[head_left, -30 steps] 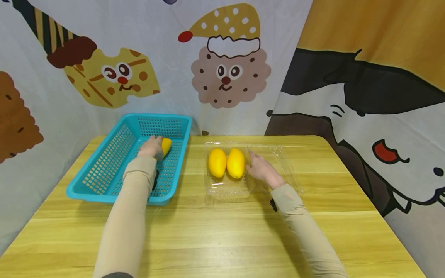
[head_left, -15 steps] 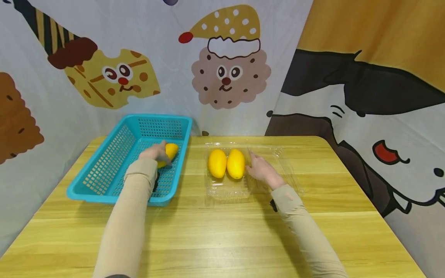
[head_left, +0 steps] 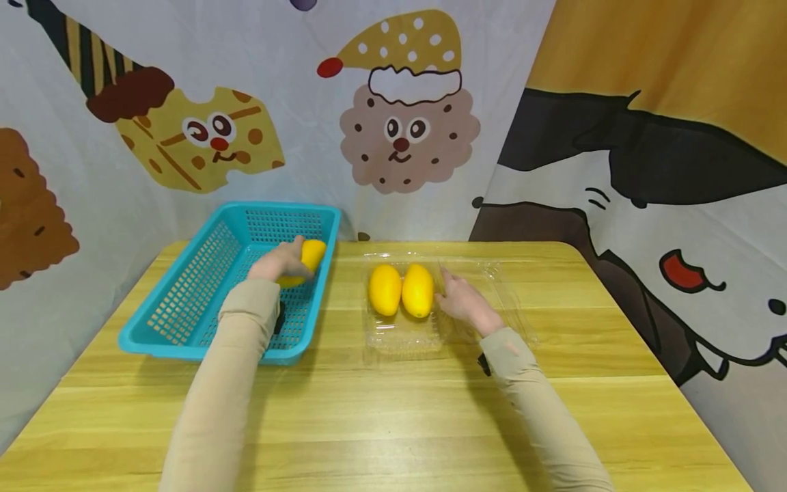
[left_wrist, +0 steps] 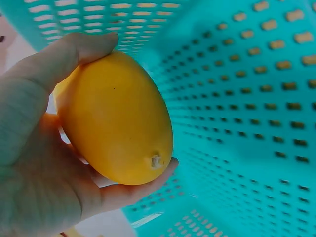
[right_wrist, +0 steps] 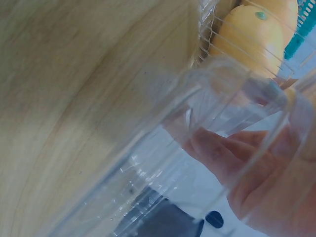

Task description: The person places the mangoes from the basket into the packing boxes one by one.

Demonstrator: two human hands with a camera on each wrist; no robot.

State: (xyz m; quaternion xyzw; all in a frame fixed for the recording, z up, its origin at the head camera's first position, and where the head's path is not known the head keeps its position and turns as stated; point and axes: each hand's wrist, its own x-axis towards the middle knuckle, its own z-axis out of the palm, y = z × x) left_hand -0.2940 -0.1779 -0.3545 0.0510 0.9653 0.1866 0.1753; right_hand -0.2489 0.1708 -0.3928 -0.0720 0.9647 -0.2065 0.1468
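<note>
In the left wrist view my left hand [left_wrist: 54, 133] grips a yellow mango [left_wrist: 116, 118], thumb on one side and fingers along the other. This hand is inside the blue perforated basket [head_left: 316, 318], near its right wall. Two more mangoes, a left one [head_left: 385, 290] and a right one [head_left: 417, 291], lie side by side in a clear plastic box [head_left: 402, 336]. My right hand [head_left: 465, 301] holds that box by the edge to the right of the mangoes, thumb toward the fruit. Its fingers show blurred through clear plastic in the right wrist view.
The wooden table [head_left: 393, 424] carries the basket on the left and the box at centre right. A transparent lid part [head_left: 510, 301] spreads right of the box, beneath the right hand. A printed cloth [head_left: 406, 219] hangs behind the table's far edge.
My left hand has moved right inside the basket with the mango, which now shows more and sits nearer the right wall. The right hand and the two boxed mangoes have stayed in place.
</note>
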